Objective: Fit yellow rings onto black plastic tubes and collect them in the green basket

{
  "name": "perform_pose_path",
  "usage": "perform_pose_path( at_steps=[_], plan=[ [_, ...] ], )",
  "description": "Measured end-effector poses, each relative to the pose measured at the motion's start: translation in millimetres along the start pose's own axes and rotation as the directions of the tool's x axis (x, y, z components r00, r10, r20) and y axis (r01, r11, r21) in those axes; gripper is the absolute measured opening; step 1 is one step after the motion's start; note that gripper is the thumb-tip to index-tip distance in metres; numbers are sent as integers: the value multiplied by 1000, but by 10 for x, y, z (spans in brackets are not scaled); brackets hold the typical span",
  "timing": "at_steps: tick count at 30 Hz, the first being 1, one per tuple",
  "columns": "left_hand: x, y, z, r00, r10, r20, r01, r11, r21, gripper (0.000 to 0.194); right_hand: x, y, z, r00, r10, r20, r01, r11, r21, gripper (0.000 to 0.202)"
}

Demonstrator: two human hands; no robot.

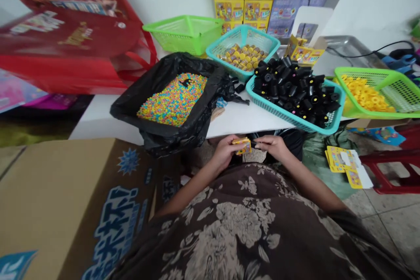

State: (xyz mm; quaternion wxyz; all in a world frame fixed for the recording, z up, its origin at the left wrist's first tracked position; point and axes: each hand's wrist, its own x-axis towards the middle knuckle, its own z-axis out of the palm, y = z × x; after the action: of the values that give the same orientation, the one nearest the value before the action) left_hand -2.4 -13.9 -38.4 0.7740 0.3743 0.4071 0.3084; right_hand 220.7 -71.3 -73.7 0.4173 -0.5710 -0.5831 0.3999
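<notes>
1. Head view: both hands meet low in front of the wearer's floral shirt (229,223), near the front edge of the white table (249,118).
2. Left hand (225,151): forearm angles up and inward; thumb and fingers close on a small bunch of yellow printed cards (242,145).
3. Right hand (274,145): comes in from the other side, fingertips drawn together just beside the cards. Whether they grip anything, I cannot tell; the dark patch there is too small.
4. Cards sit between the two hands, above the lap.
5. On the table, beyond the hands: black-lined tray of coloured beads (173,100), then a blue basket (293,118) heaped with black pieces (292,87).
</notes>
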Motion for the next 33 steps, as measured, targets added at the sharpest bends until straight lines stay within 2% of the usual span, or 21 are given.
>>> perform_pose_path(
  at_steps=[2, 5, 8, 12, 17, 24, 30, 33],
  plan=[
    [13, 38, 24, 1000, 11, 18, -10, 999, -50, 50, 64, -45, 25, 999, 41, -28, -37, 991, 127, 56],
    [44, 86, 73, 997, 15, 81, -2, 987, -159, 48, 111, -143, 75, 999, 14, -46, -2, 967, 253, 53],
    [64, 123, 141, 991, 24, 128, 10, 966, -258, 46, 110, -222, 130, 998, -23, -56, 38, 956, 289, 57],
    [44, 135, 235, 992, 44, 120, -5, 952, -307, 46, 71, -259, 197, 994, -36, -101, 62, 961, 269, 68],
    [-24, 77, 299, 990, 121, 75, -103, 971, -217, 47, -4, -271, 240, 988, -93, -121, 116, 974, 195, 66],
    [-107, 40, 300, 942, 332, 57, -332, 943, -7, 55, -56, -266, 273, 986, -102, -134, 132, 962, 241, 66],
    [-156, 74, 239, 914, 396, 88, -402, 913, 69, 57, -31, -298, 279, 975, -175, -137, 208, 935, 288, 58],
    [-156, 66, 188, 918, 373, 136, -386, 918, 85, 57, -37, -339, 292, 977, -169, -131, 203, 926, 319, 59]
  ],
)
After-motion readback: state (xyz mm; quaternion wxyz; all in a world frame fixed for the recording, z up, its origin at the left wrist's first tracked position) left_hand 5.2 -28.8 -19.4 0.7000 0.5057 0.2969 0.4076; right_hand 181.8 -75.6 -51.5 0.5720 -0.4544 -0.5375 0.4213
